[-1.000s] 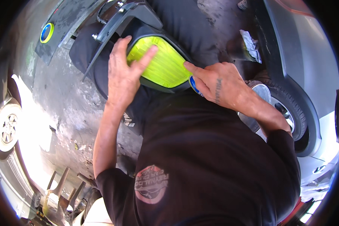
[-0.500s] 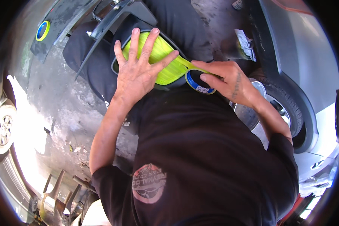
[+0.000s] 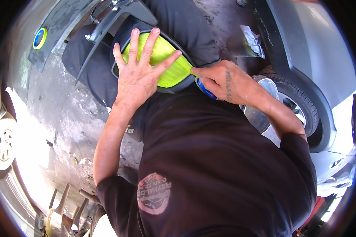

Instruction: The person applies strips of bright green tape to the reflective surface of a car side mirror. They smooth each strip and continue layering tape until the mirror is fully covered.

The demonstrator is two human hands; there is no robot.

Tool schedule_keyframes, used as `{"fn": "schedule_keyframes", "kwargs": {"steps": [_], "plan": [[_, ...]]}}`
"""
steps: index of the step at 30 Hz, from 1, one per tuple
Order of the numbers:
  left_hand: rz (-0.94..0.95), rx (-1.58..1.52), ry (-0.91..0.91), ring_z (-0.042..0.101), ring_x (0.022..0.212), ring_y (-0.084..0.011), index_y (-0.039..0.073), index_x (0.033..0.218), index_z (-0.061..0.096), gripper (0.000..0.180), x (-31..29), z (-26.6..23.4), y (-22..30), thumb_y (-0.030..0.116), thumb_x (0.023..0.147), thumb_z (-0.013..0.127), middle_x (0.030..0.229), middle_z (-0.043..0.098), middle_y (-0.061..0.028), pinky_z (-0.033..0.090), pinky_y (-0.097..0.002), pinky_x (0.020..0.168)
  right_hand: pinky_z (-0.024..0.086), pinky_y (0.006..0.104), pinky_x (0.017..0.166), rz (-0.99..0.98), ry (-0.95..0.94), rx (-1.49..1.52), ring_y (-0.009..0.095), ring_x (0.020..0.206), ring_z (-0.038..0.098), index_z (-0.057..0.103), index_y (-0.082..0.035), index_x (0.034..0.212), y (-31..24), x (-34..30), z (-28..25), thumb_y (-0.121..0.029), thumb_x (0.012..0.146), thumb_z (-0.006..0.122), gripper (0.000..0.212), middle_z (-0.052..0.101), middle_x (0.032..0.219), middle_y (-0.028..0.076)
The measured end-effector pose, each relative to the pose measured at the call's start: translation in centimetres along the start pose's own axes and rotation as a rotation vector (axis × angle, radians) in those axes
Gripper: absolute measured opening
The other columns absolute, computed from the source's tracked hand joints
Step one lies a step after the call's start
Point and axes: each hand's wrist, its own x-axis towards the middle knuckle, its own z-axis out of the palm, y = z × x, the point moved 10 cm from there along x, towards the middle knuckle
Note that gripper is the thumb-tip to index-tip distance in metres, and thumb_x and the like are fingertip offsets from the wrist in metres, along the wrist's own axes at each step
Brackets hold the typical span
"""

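Observation:
A car side mirror (image 3: 176, 86) with a dark housing rests in my lap, its glass face covered in overlapping strips of yellow-green masking tape (image 3: 175, 71). My left hand (image 3: 137, 77) lies over the taped face with its fingers spread, pressing or resting on it. At the mirror's right edge my right hand (image 3: 221, 81) is closed on a roll of masking tape (image 3: 203, 87) with a blue core, mostly hidden behind the fingers. Its fingertips meet the tape at the mirror's rim.
A second tape roll (image 3: 39, 38) lies on a dark panel (image 3: 47, 47) at the far left. To the right stand a metal bucket (image 3: 266, 85), a car wheel (image 3: 292, 102) and a grey car body (image 3: 316, 47). Crumpled paper (image 3: 252, 40) lies beyond.
My right hand has moved left toward the mirror with the roll, and the stretched strip between them has shortened. My left hand stays spread on the mirror. The whole view has shifted slightly.

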Motion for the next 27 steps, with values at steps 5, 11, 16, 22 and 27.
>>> {"fn": "schedule_keyframes", "kwargs": {"steps": [5,11,16,22,27], "plan": [[-0.041,-0.051,0.030,0.025,0.162,-0.0458,0.041,0.151,0.063,0.071,-0.3,-0.9,-0.5,0.008,0.089,0.074,0.178,0.027,-0.0105,0.030,-0.0761,0.119,0.059,0.0511,0.078,-0.025,0.043,0.050,0.044,0.083,0.074,0.075,0.004,0.120,0.7,0.3,0.5,-0.007,0.095,0.066,0.029,0.074,0.090,0.027],[-0.466,-0.440,0.226,0.058,0.142,-0.0445,0.002,0.149,0.061,0.052,-3.3,-2.4,-8.4,0.002,0.098,0.070,0.152,0.061,-0.0243,0.045,-0.0464,0.119,0.059,0.0508,0.078,-0.027,0.159,0.163,0.044,0.085,0.074,0.076,0.003,0.121,1.2,-0.5,0.0,-0.009,0.096,0.068,0.029,0.075,0.092,0.025],[-0.503,-0.508,-0.004,0.063,0.136,-0.0466,0.005,0.153,0.056,0.054,-0.9,-2.3,-10.3,0.034,0.109,0.066,0.143,0.067,-0.0290,0.047,-0.0496,0.114,0.059,0.0474,0.086,0.043,0.043,0.081,0.045,0.093,0.074,0.072,0.007,0.129,1.2,-0.3,0.4,-0.004,0.098,0.063,0.034,0.077,0.103,0.028],[-0.519,-0.594,0.119,0.058,0.139,-0.0486,0.005,0.155,0.051,0.063,0.8,0.3,-11.2,0.031,0.103,0.074,0.148,0.062,-0.0293,0.045,-0.0508,0.118,0.059,0.0476,0.084,0.056,0.027,0.092,0.046,0.092,0.074,0.073,0.006,0.129,1.4,-0.1,0.1,-0.004,0.098,0.063,0.034,0.076,0.101,0.029],[-0.543,-0.581,0.089,0.056,0.145,-0.0422,0.008,0.158,0.052,0.062,1.3,1.2,-11.2,0.037,0.106,0.070,0.153,0.062,-0.0232,0.042,-0.0457,0.121,0.058,0.0506,0.075,0.056,0.115,0.142,0.046,0.083,0.072,0.075,0.000,0.125,2.0,-0.6,0.0,-0.009,0.097,0.067,0.031,0.073,0.090,0.026]]}}
